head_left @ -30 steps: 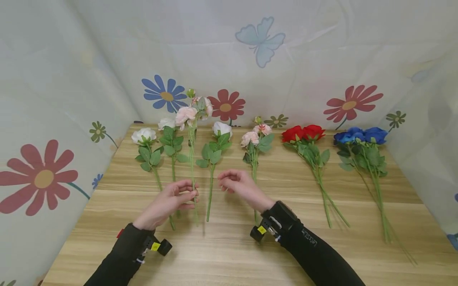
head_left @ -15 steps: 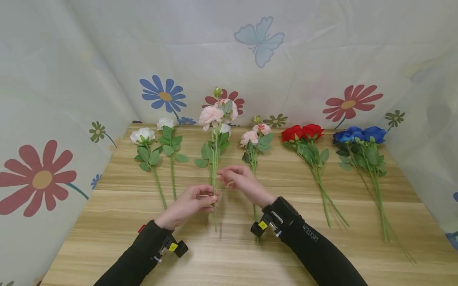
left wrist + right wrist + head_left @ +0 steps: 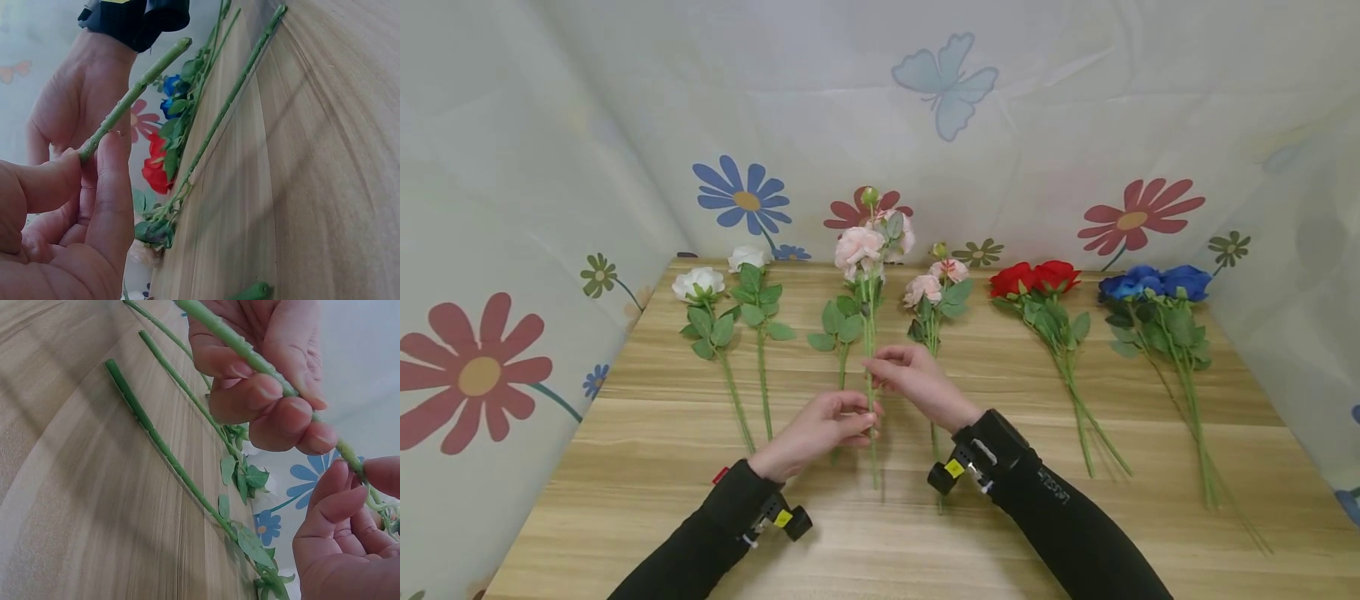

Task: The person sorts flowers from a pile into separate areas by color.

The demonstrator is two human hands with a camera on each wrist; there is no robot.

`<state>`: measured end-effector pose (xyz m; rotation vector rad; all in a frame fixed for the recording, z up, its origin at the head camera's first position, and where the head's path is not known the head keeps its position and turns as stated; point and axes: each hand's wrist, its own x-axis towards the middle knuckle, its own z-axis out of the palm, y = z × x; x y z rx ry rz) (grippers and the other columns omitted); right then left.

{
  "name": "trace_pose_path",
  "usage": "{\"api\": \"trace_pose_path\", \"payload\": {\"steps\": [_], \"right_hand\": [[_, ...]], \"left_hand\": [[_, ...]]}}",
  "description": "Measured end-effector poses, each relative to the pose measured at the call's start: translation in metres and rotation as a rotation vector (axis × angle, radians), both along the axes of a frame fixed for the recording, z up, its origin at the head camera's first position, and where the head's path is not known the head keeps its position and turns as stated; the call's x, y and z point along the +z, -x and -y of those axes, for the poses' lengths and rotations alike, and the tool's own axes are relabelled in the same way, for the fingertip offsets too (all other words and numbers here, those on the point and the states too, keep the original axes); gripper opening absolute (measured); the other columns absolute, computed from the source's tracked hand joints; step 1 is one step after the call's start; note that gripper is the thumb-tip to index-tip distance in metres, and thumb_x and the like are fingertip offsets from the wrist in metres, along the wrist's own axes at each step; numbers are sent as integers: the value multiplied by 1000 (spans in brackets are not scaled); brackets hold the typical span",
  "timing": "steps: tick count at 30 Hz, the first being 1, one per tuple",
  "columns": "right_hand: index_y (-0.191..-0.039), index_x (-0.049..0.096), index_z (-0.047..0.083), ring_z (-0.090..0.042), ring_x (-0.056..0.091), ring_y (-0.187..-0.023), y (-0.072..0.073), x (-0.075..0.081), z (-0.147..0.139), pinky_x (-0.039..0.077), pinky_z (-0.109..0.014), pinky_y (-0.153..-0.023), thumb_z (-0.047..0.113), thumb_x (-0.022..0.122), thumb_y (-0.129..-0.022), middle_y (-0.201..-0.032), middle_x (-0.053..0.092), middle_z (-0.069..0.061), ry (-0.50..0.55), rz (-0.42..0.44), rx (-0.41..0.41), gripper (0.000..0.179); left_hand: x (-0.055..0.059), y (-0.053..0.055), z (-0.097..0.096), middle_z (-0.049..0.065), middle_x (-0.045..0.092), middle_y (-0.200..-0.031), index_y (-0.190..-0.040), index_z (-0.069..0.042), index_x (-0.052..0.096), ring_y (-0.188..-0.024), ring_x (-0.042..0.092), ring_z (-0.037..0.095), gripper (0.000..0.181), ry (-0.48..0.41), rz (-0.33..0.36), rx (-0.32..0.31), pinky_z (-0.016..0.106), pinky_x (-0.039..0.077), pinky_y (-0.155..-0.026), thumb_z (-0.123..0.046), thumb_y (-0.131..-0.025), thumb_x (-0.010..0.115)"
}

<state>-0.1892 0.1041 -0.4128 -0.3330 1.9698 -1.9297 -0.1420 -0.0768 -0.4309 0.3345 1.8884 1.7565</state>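
A long-stemmed pink flower [image 3: 859, 248], with a pair of blooms and a green bud, is held raised above the table. My left hand [image 3: 827, 429] pinches its lower stem [image 3: 134, 94] between thumb and fingers. Higher up, my right hand [image 3: 925, 387] pinches the same stem, thumb against fingertips, as the right wrist view shows [image 3: 344, 537]. Behind it lies a white rose whose bloom is mostly hidden, its leaves [image 3: 835, 321] showing. Another pink flower [image 3: 923, 290] lies just right of the held one, partly beneath my right forearm.
Two white roses [image 3: 698, 285] lie at the left of the wooden table [image 3: 647, 500]. Red roses [image 3: 1033, 279] and blue roses [image 3: 1153, 283] lie to the right, stems crossing. A patterned cloth [image 3: 820, 108] hangs behind the table.
My left hand has carried the pink flower rightward, across the third white rose. My right hand, fingers empty earlier, now pinches the flower's stem.
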Motion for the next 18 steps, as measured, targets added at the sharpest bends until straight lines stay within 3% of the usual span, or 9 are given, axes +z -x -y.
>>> {"api": "trace_pose_path", "payload": {"steps": [5, 11, 15, 18], "right_hand": [[-99, 60, -7, -16, 55, -73, -1, 1, -2, 48, -31, -72, 15, 61, -93, -81, 60, -5, -5, 24, -31, 23], [-100, 56, -11, -13, 54, -70, -2, 1, -8, 47, -23, -66, 12, 59, -93, -81, 59, -7, 9, 9, -30, 23], [-101, 54, -13, -13, 53, -68, -3, 2, -17, 46, -21, -62, 11, 57, -94, -77, 58, -5, 0, -14, -27, 24], [-99, 54, -11, -13, 53, -67, -3, 3, -24, 46, -21, -61, 11, 57, -95, -76, 58, -4, -23, -16, -46, 22]], "left_hand": [[-3, 1, -3, 27, 56, -120, -120, 9, 55, -102, 60, 30, 32, 15, -21, 5, 39, 52, -86, -12, -96, 56], [-3, 0, -6, 27, 59, -114, -120, 9, 56, -99, 61, 35, 35, 30, -66, 7, 44, 52, -85, -16, -96, 57], [-2, 1, -1, 22, 64, -107, -119, 3, 60, -93, 64, 34, 37, 137, -185, 42, 46, 53, -82, -26, -96, 57], [-2, 3, 5, 14, 67, -106, -117, -4, 63, -89, 65, 26, 34, 269, -324, 93, 43, 53, -78, -30, -97, 55]]}}
